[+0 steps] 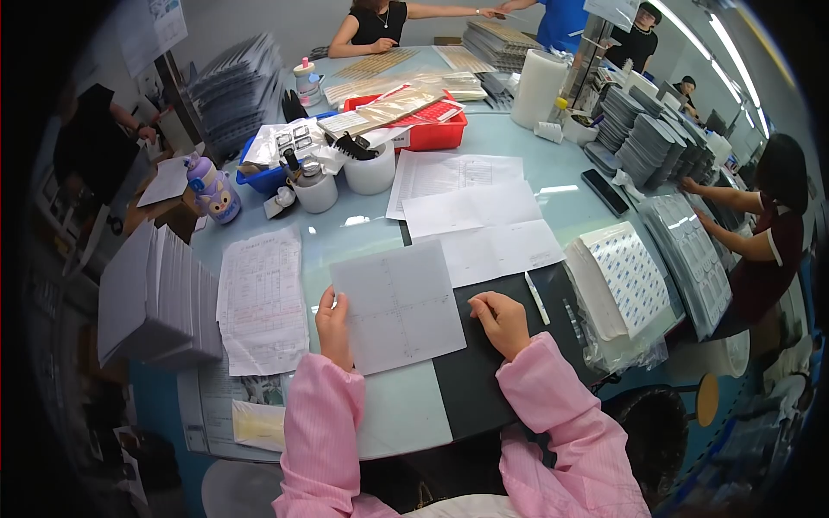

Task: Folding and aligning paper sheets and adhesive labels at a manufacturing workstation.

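Observation:
My left hand (335, 328) grips a thin, flat grey sheet (399, 302) by its left edge, thumb on top. Faint crossing lines and small marks run over the sheet, which is tilted slightly above the table. To the right of it, my right hand (503, 323) is curled into a loose fist over the black mat (484, 380); nothing shows in its fingers. A white pen (537, 299) lies just beyond that hand, and a second, clear pen (573, 323) is further right. Creased white paper (484, 233) lies behind the grey sheet.
A grey stack of sheets (155, 298) and a printed form (263, 302) are at left. Wrapped white sheets (626, 281) and a phone (604, 192) sit right. Behind are a blue bin (259, 177), a red bin (440, 134) and white tubs (371, 173). A co-worker (768, 207) handles grey panels (688, 259).

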`<state>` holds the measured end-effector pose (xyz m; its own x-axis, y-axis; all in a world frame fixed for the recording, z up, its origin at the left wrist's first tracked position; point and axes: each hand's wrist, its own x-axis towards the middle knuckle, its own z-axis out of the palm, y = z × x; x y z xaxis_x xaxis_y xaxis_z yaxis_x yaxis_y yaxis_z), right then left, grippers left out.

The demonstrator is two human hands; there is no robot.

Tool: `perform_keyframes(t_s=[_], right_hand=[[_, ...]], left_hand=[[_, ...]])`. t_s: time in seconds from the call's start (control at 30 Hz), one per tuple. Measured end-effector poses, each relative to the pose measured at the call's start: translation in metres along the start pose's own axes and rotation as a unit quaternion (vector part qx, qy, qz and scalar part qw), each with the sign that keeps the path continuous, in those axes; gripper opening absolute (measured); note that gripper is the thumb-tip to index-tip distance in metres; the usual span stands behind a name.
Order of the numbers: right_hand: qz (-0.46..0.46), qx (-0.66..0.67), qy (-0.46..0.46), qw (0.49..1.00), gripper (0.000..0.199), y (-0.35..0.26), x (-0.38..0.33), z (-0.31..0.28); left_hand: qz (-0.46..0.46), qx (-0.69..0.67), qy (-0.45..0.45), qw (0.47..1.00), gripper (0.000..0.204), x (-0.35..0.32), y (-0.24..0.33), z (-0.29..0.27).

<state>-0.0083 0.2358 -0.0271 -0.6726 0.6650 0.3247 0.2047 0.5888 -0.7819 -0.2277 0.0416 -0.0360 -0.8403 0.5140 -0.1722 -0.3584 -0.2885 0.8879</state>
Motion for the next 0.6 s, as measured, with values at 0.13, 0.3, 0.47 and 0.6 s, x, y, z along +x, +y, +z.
perform_keyframes(t_s=[0.13, 0.3, 0.47, 0.6], right_hand=[[-0.057, -0.041, 0.037, 0.997, 0.011, -0.004, 0.001, -0.002], [-0.131, -0.114, 0.043, 0.984, 0.016, -0.005, 0.004, -0.004], [-0.135, -0.244, -0.076, 0.957, 0.042, 0.002, 0.004, 0.007], [-0.096, -0.283, -0.087, 0.950, 0.047, 0.014, 0.013, 0.003]], left_hand=[[0.007, 0.029, 0.009, 1.000, 0.026, 0.002, -0.002, -0.002], [-0.007, 0.021, -0.016, 1.000, 0.030, 0.003, -0.003, -0.003], [-0.003, 0.014, -0.008, 1.000, 0.030, 0.006, -0.004, -0.010], [-0.008, 0.064, -0.008, 0.998, 0.036, 0.007, -0.006, -0.003]])
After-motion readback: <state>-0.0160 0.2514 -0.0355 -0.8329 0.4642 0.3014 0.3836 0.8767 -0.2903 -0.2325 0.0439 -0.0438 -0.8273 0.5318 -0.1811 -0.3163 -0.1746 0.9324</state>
